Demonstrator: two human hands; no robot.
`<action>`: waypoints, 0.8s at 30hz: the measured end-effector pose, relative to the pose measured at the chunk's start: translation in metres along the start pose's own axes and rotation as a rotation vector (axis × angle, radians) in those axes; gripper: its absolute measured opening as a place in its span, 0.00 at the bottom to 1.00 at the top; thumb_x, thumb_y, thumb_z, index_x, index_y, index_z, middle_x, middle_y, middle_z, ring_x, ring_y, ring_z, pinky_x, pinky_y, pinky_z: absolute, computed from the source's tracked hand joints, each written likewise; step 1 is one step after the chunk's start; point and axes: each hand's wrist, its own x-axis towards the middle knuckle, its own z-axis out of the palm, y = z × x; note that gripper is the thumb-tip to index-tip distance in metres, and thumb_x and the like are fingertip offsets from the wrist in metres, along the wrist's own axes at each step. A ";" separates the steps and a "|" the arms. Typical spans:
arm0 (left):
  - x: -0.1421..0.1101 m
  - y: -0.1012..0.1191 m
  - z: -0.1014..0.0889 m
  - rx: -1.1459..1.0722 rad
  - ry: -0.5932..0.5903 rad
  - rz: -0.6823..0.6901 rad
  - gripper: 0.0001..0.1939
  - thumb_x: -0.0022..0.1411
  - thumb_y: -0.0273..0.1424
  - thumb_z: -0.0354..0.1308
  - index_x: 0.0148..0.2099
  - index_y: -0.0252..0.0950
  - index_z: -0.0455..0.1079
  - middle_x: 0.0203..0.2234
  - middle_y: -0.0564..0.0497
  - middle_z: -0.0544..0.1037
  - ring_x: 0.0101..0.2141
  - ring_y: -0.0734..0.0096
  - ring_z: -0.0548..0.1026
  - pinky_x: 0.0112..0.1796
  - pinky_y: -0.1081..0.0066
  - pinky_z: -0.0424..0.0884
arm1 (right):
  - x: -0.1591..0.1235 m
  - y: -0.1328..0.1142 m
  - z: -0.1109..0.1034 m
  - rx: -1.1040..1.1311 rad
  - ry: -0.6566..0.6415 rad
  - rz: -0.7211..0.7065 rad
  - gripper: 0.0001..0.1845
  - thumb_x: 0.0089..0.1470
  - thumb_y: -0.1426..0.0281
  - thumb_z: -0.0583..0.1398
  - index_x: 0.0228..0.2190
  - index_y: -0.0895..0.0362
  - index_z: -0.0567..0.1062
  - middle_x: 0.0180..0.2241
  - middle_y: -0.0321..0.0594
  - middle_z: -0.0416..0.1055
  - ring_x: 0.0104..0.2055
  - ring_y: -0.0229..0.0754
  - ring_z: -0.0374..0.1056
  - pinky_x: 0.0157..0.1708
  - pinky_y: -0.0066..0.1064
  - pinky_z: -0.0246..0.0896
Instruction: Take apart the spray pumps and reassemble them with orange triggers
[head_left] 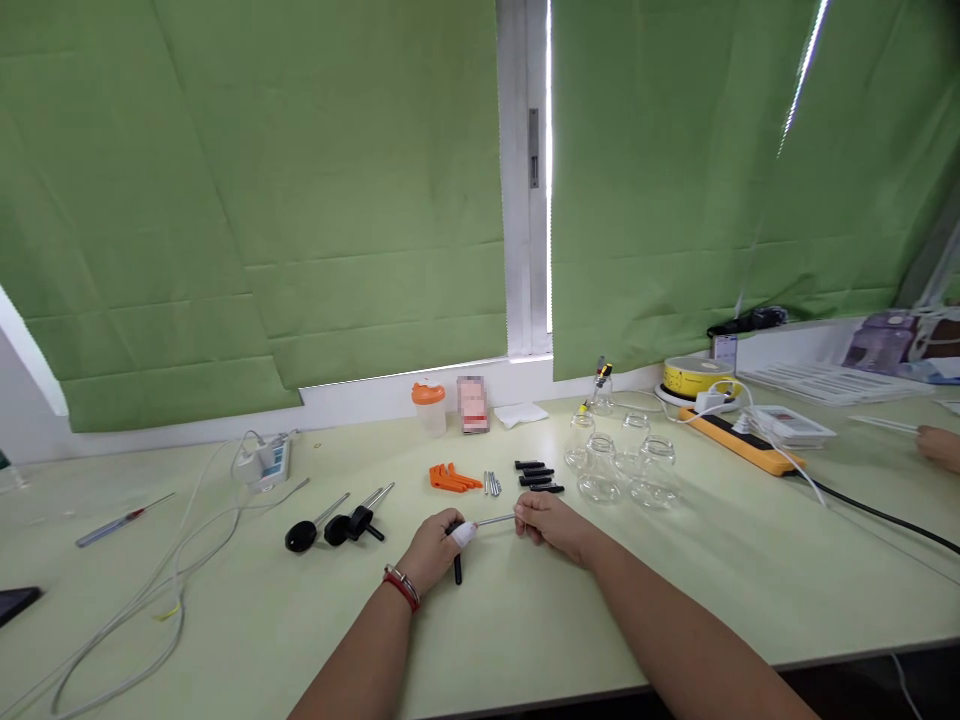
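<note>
The whole back is covered by large green window blinds (pixel 262 200), and below them everything is carried by a pale yellow-green tabletop (pixel 517 640). Off to the right, a cluster of clear, round-bellied glass jars (pixel 655 482) is seen. Now to the middle, where a black-handled piece with a slim silvery metal rod (pixel 495 520) is being held over the near tabletop: its black part is gripped by the left hand (pixel 433 550), a white wrap (pixel 464 535) worn on one digit, while the rod's end is pinched between the fingertips of the right hand (pixel 551 525). To the left, three black round-headed pieces with metal rods (pixel 301 537) are laid out. Beyond the hands, smaller goods are lined up: angular orange plastic parts (pixel 448 480), short black sticks (pixel 535 482) and, smallest, silvery metal pins (pixel 493 485) between those two groups.
</note>
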 end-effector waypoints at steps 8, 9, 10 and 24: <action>-0.002 -0.002 -0.004 0.234 0.067 0.033 0.18 0.48 0.46 0.59 0.31 0.37 0.65 0.23 0.55 0.68 0.25 0.72 0.64 0.27 0.74 0.59 | 0.004 0.007 0.002 -0.038 0.024 -0.035 0.17 0.53 0.58 0.53 0.23 0.58 0.66 0.24 0.36 0.68 0.20 0.31 0.54 0.24 0.26 0.51; -0.001 -0.002 -0.006 0.308 0.123 0.036 0.17 0.49 0.46 0.58 0.31 0.37 0.66 0.25 0.53 0.69 0.27 0.70 0.66 0.28 0.73 0.59 | 0.004 0.008 0.002 -0.049 0.035 -0.034 0.18 0.53 0.57 0.52 0.22 0.58 0.66 0.23 0.36 0.67 0.20 0.31 0.54 0.24 0.26 0.51; 0.000 -0.003 -0.008 0.382 0.187 0.031 0.17 0.50 0.46 0.57 0.31 0.37 0.66 0.28 0.52 0.71 0.29 0.69 0.67 0.30 0.72 0.60 | 0.004 0.008 0.003 -0.055 0.045 -0.028 0.19 0.54 0.57 0.52 0.22 0.58 0.67 0.23 0.35 0.67 0.20 0.32 0.54 0.24 0.26 0.52; 0.011 -0.025 -0.038 0.777 0.410 -0.379 0.17 0.64 0.37 0.38 0.43 0.37 0.66 0.47 0.42 0.66 0.36 0.60 0.73 0.28 0.66 0.65 | 0.004 0.009 0.003 -0.153 0.061 0.013 0.13 0.51 0.60 0.55 0.24 0.56 0.67 0.23 0.35 0.66 0.21 0.33 0.53 0.24 0.27 0.50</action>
